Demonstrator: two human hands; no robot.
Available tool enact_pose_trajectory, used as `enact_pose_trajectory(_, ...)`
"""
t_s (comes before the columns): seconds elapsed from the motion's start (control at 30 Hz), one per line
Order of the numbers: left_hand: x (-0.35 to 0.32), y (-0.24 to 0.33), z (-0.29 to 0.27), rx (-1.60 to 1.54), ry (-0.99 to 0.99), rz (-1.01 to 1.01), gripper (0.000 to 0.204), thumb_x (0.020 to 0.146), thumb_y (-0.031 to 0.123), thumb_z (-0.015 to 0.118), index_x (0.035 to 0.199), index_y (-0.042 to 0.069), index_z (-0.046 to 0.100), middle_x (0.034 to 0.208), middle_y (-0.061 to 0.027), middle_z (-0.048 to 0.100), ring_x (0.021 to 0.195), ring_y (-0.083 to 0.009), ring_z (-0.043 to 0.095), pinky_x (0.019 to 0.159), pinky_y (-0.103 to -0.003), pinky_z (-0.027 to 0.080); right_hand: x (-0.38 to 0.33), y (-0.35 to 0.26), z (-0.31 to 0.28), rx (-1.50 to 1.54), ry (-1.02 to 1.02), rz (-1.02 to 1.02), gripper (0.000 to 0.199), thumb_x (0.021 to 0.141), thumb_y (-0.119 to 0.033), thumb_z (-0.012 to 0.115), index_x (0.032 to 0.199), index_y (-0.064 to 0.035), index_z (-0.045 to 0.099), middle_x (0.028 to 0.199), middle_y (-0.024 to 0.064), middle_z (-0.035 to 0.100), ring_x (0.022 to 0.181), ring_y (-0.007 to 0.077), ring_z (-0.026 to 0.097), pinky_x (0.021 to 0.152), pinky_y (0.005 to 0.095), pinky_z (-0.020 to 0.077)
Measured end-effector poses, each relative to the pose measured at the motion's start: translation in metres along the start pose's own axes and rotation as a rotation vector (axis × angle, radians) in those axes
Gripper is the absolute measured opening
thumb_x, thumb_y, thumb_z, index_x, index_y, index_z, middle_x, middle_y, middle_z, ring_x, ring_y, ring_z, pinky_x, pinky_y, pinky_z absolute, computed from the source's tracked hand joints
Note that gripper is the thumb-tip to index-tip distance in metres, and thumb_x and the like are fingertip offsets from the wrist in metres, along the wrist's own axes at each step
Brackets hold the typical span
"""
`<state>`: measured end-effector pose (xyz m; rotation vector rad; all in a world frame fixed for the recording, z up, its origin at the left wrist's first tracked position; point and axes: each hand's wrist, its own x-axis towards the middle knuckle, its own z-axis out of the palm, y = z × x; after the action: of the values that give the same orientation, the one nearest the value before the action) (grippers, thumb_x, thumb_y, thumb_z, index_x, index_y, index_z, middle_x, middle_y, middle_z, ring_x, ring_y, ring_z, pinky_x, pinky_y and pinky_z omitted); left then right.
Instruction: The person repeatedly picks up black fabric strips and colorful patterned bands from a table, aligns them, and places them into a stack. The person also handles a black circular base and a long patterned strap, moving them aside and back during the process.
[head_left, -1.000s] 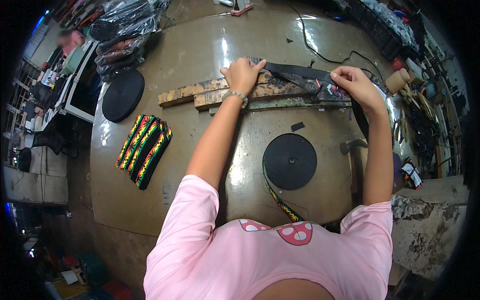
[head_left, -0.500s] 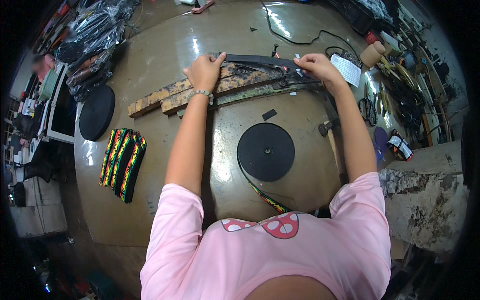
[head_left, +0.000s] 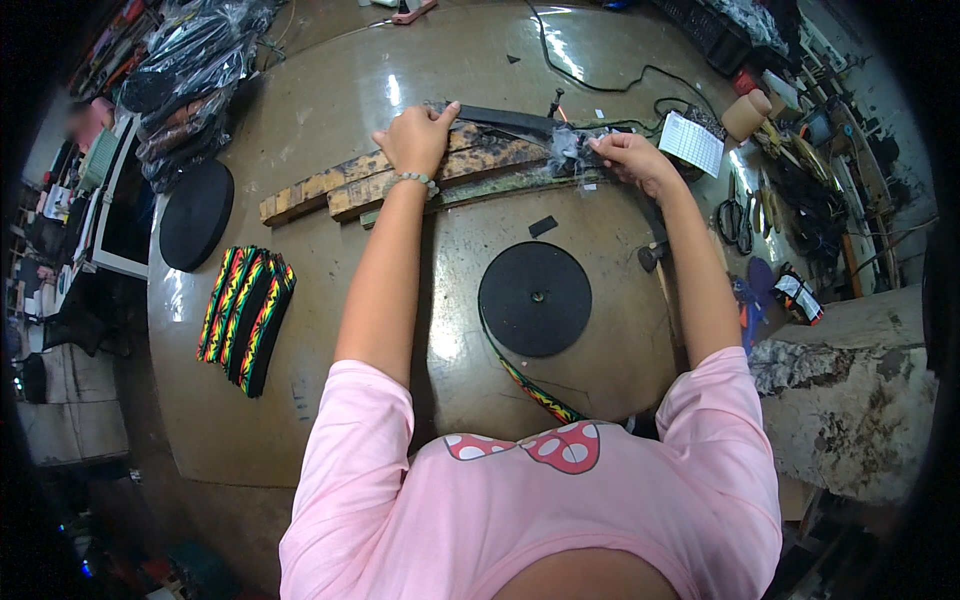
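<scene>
Strap [head_left: 508, 121] sits pinched in the left hand [head_left: 416, 140] (the right hand [head_left: 638, 163] is half-curled, its hold unclear).

On your table [head_left: 340, 300], a roll [head_left: 518, 315] lies before you, planks [head_left: 495, 163] behind it, your left hand [head_left: 415, 140] over them. Strap stack [head_left: 246, 318] left of the roll; second roll [head_left: 197, 215] behind the stack. Scissors [head_left: 733, 204] right of your right hand [head_left: 637, 162].

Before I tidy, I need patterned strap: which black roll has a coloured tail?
The central black roll; its multicoloured tail shows, while the far-left roll looks all black.
</scene>
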<state>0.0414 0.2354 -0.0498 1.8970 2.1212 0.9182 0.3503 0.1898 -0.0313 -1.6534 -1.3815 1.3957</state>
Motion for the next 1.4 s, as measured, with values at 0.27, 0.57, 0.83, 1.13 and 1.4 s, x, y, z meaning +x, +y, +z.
enact_pose_trajectory(0.27, -0.001, 0.002, -0.002, -0.002, 0.01, 0.009, 0.045, 0.077, 0.052, 0.061, 0.07, 0.008, 0.07, 0.067, -0.0121, 0.065, 0.065, -0.0288, 0.061, 0.083, -0.042, 0.031, -0.004, -0.007, -0.011, -0.352, 0.084, -0.05, 0.03, 0.08, -0.033, 0.068, 0.072, -0.0048, 0.061, 0.06, -0.0018, 0.053, 0.05, 0.0076, 0.043, 0.046, 0.0243, 0.0327)
enact_pose_trajectory(0.57, -0.003, -0.024, -0.016, -0.131, -0.179, 0.188, 0.04, 0.081, 0.048, 0.057, 0.093, 0.012, 0.069, 0.089, -0.0084, 0.068, 0.085, -0.0277, 0.064, 0.079, -0.037, 0.044, 0.019, -0.103, 0.117, -0.567, 0.435, -0.679, 0.03, 0.08, -0.029, 0.066, 0.09, -0.0011, 0.069, 0.08, 0.0154, 0.068, 0.071, 0.0242, 0.065, 0.068, 0.033, 0.0498)
enact_pose_trajectory(0.83, 0.002, -0.008, -0.014, -0.027, -0.225, 0.018, 0.06, 0.079, 0.061, 0.048, 0.083, 0.006, 0.069, 0.079, -0.0173, 0.067, 0.081, -0.0317, 0.064, 0.083, -0.04, 0.04, 0.076, -0.079, 0.156, -0.728, 0.42, -0.403, 0.02, 0.079, -0.022, 0.064, 0.087, -0.0042, 0.069, 0.091, 0.021, 0.065, 0.088, 0.0383, 0.062, 0.078, 0.0441, 0.0495)
enact_pose_trajectory(1.13, 0.007, -0.004, -0.01, 0.041, -0.274, -0.017, 0.064, 0.072, 0.067, 0.053, 0.087, 0.007, 0.071, 0.081, -0.0118, 0.068, 0.081, -0.0264, 0.064, 0.082, -0.037, 0.036, -0.01, -0.111, 0.047, -0.941, 0.295, -0.444, 0.042, 0.077, -0.042, 0.066, 0.085, -0.0007, 0.069, 0.075, 0.0133, 0.065, 0.07, 0.022, 0.062, 0.064, 0.033, 0.0472)
enact_pose_trajectory(1.4, 0.004, -0.005, -0.007, 0.033, -0.246, -0.003, 0.063, 0.073, 0.066, 0.053, 0.084, 0.007, 0.071, 0.08, -0.0119, 0.068, 0.079, -0.0256, 0.064, 0.084, -0.039, 0.033, -0.02, -0.017, 0.003, -0.154, 0.084, -0.004, 0.031, 0.083, -0.044, 0.062, 0.076, -0.0142, 0.059, 0.065, -0.0075, 0.046, 0.055, 0.0057, 0.037, 0.048, 0.0218, 0.026)
